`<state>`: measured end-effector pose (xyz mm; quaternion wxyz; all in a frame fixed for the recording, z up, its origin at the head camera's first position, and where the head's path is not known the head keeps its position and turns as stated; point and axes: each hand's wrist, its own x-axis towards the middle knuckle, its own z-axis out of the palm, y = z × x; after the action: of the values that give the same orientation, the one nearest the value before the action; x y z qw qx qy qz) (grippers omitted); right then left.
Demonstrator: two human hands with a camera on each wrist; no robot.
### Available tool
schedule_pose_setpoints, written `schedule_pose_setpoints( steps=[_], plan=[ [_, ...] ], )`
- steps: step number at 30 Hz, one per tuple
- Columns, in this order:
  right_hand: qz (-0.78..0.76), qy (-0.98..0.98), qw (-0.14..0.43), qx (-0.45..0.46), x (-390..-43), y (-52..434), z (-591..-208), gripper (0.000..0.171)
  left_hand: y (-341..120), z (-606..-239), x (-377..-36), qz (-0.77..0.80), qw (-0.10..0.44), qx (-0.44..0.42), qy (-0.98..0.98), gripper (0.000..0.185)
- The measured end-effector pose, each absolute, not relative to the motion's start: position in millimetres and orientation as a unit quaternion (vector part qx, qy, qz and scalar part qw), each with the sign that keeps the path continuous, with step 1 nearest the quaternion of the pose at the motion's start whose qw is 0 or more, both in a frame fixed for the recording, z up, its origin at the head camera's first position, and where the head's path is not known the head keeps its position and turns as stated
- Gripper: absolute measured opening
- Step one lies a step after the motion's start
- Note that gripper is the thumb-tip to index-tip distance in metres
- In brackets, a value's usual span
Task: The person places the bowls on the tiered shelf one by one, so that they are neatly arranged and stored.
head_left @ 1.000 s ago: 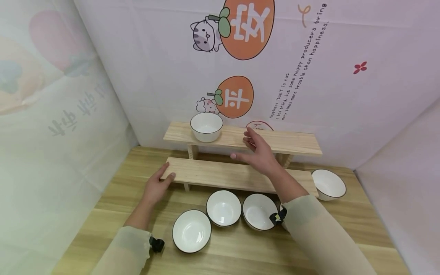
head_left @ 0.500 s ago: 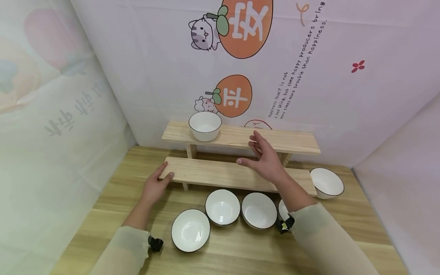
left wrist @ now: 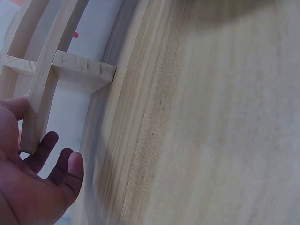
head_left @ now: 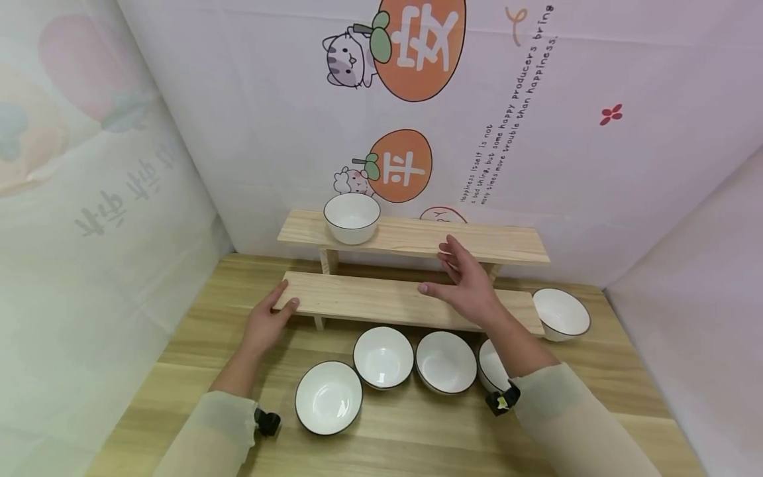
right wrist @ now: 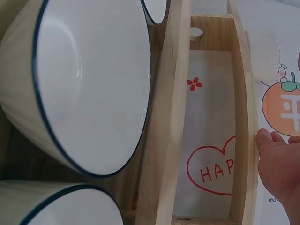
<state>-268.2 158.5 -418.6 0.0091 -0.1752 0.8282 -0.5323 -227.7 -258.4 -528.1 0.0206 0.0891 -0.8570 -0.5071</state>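
Observation:
A two-step wooden rack stands against the back wall. My left hand [head_left: 285,306] holds the left end of its lower shelf [head_left: 369,298], thumb on top and fingers underneath; the left wrist view shows the board's edge between thumb and fingers [left wrist: 49,149]. My right hand [head_left: 438,268] hovers open above the lower shelf's middle and holds nothing, its fingertips near the front edge of the upper shelf [head_left: 411,237]. One white bowl with a dark rim [head_left: 352,217] sits on the upper shelf at the left. The right wrist view shows my right hand [right wrist: 276,159] beside the upper board.
Several white dark-rimmed bowls stand on the wooden table [head_left: 417,430] in front of the rack: one at front left [head_left: 328,397], two side by side [head_left: 383,358] [head_left: 446,362], one partly hidden by my right forearm [head_left: 492,364], one at the right end [head_left: 561,313]. Papered walls close three sides.
My right hand has drifted right and lower, from over the upper shelf toward the lower one. The left hand keeps its hold on the shelf end.

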Motion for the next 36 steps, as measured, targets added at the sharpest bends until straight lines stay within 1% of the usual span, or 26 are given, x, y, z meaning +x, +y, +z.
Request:
schedule_pose_setpoints(
  steps=[4, 10, 17, 26, 36],
  plan=[
    [-0.542, 0.822, 0.015, -0.176, -265, 164, -422, 0.116, -259, -529, -228, -0.506, 0.021, 0.091, -0.857, 0.073],
    [-0.537, 0.824, 0.004, -0.181, -260, 175, -427, 0.112, -259, -530, -229, -0.506, 0.023, 0.088, -0.858, 0.073],
    [-0.529, 0.829, 0.000, -0.179, -250, 185, -432, 0.112, -256, -530, -229, -0.502, 0.013, 0.090, -0.860, 0.074],
    [-0.521, 0.836, -0.007, -0.175, -235, 196, -439, 0.109, -258, -530, -228, -0.509, 0.014, 0.091, -0.856, 0.074],
    [-0.527, 0.835, -0.019, -0.157, -221, 209, -448, 0.109, -258, -526, -227, -0.509, 0.017, 0.089, -0.856, 0.073]
  ],
)
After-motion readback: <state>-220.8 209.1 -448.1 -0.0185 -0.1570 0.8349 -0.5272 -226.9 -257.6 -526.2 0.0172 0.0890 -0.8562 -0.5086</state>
